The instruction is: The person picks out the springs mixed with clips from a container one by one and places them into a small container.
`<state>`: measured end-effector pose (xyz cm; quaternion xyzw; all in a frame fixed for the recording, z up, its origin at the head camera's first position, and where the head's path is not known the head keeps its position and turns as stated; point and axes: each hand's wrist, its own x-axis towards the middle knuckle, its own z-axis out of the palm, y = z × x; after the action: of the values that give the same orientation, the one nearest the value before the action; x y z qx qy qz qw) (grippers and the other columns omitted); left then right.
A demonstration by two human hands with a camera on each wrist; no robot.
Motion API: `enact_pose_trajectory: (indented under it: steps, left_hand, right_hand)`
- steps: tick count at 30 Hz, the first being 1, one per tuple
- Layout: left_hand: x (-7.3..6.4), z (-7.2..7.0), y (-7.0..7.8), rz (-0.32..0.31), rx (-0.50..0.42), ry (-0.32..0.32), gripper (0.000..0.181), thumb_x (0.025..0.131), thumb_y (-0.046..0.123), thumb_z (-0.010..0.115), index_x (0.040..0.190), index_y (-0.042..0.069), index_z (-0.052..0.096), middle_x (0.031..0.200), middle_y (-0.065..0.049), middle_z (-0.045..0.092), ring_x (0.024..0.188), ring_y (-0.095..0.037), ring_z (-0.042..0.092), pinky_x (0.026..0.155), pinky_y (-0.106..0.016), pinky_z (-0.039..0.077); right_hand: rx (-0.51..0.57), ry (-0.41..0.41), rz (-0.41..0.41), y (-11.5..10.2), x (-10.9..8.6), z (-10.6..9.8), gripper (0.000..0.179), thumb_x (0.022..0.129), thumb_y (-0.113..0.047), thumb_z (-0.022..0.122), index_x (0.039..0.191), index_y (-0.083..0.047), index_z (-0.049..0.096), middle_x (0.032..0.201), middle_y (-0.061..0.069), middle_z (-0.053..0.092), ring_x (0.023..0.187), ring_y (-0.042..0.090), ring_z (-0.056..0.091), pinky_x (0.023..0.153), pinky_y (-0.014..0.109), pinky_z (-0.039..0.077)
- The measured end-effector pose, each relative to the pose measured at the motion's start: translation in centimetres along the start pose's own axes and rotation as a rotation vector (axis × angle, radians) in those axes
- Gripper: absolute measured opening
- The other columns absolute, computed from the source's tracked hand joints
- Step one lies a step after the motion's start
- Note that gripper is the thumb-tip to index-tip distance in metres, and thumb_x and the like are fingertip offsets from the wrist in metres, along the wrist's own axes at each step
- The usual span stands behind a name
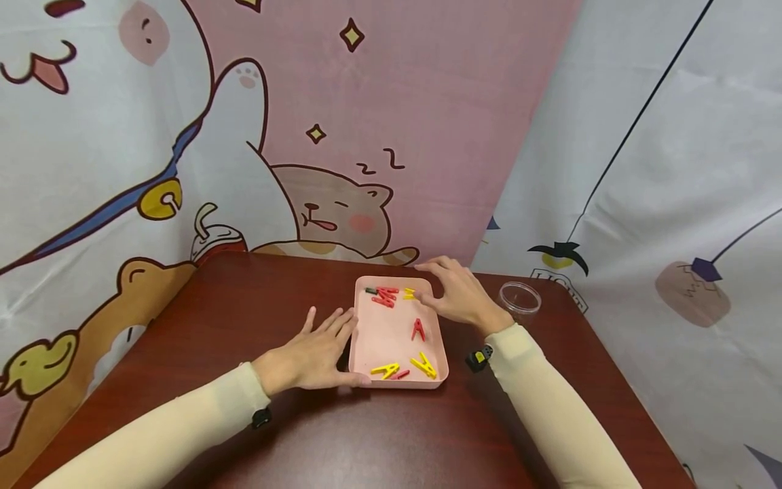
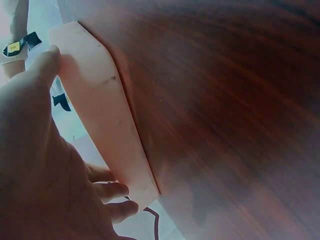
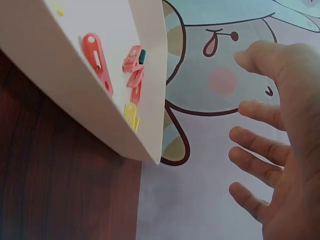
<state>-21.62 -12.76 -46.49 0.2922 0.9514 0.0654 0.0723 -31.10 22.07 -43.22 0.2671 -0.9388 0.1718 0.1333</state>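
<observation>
A shallow pink tray (image 1: 391,339) lies on the table with several red and yellow clothespins in it. My left hand (image 1: 314,353) has its fingers spread along the tray's left side, thumb at the near corner; in the left wrist view its fingertips meet the tray's outer wall (image 2: 100,100). Over the far right corner is my right hand (image 1: 455,292), fingers loosely bent and holding nothing. Near its thumb lies a yellow clothespin (image 1: 408,294). A red clothespin (image 1: 418,330) sits mid-tray, and a yellow clothespin (image 1: 423,365) lies at the near end.
A clear round jar (image 1: 519,299) stands on the dark wooden table (image 1: 275,292) to the right of my right hand. Inside the tray's far end, a small dark green piece (image 1: 370,291) lies beside the red clothespins (image 1: 385,297). A printed cloth (image 1: 427,136) hangs behind the table.
</observation>
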Motion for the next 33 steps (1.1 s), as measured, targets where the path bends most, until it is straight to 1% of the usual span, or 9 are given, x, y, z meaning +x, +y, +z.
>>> enact_pose_trajectory:
  steps: [5,9,16,22,25,29,33]
  left_hand:
    - [0.0,-0.1,0.0,0.000,-0.002,-0.001,0.132,0.098,0.097,0.058,0.185,0.003,0.025,0.196,-0.018,0.020,0.183,-0.042,0.023,0.142,-0.083,0.008]
    - [-0.1,-0.1,-0.1,0.004,0.005,0.002,0.132,0.098,0.097,0.058,0.185,0.004,0.025,0.196,-0.017,0.021,0.183,-0.042,0.023,0.142,-0.083,0.009]
    - [-0.1,-0.1,-0.2,0.010,0.013,0.006,0.131,0.099,0.097,0.057,0.185,0.003,0.026,0.196,-0.017,0.020,0.183,-0.042,0.023,0.142,-0.083,0.010]
    - [0.0,0.0,-0.2,0.013,0.012,0.004,0.131,0.099,0.096,0.057,0.185,0.003,0.026,0.196,-0.018,0.020,0.183,-0.042,0.022,0.142,-0.083,0.010]
    - [0.0,0.0,-0.2,0.011,0.010,0.002,0.131,0.099,0.096,0.058,0.185,0.004,0.026,0.197,-0.017,0.020,0.184,-0.041,0.021,0.142,-0.083,0.009]
    - [0.0,0.0,-0.3,0.008,0.004,-0.002,0.132,0.098,0.098,0.056,0.185,0.004,0.025,0.197,-0.017,0.019,0.184,-0.041,0.021,0.142,-0.083,0.008]
    - [0.0,-0.1,-0.2,0.006,0.001,-0.002,0.132,0.098,0.098,0.056,0.186,0.004,0.024,0.197,-0.017,0.019,0.184,-0.042,0.021,0.142,-0.083,0.008]
  right_hand:
    - [0.008,-0.021,0.003,-0.7,0.7,0.3,0.063,0.104,-0.050,0.083,0.158,-0.020,0.072,0.158,0.012,0.068,0.150,0.039,0.063,0.124,0.071,0.050]
    - [-0.002,-0.043,0.011,-1.2,1.4,0.7,0.064,0.105,-0.053,0.082,0.160,-0.022,0.071,0.161,0.012,0.067,0.153,0.038,0.062,0.125,0.071,0.049]
    - [0.029,-0.095,0.032,-2.4,2.4,1.2,0.058,0.107,-0.050,0.079,0.158,-0.021,0.073,0.164,0.014,0.065,0.157,0.041,0.060,0.131,0.080,0.042]
    - [0.020,-0.129,0.023,-3.1,3.0,1.6,0.055,0.108,-0.048,0.077,0.157,-0.020,0.074,0.167,0.014,0.065,0.159,0.042,0.059,0.133,0.076,0.043]
    - [0.021,-0.147,0.018,-3.4,3.5,1.9,0.055,0.109,-0.047,0.077,0.157,-0.020,0.074,0.169,0.015,0.064,0.162,0.043,0.056,0.134,0.076,0.041]
    - [0.021,-0.173,0.016,-3.6,4.2,2.6,0.055,0.111,-0.047,0.076,0.156,-0.017,0.074,0.167,0.014,0.067,0.163,0.042,0.057,0.137,0.073,0.040]
    - [0.016,-0.185,0.004,-3.7,4.8,3.4,0.054,0.110,-0.048,0.077,0.154,-0.015,0.076,0.159,0.012,0.072,0.156,0.041,0.064,0.135,0.067,0.046]
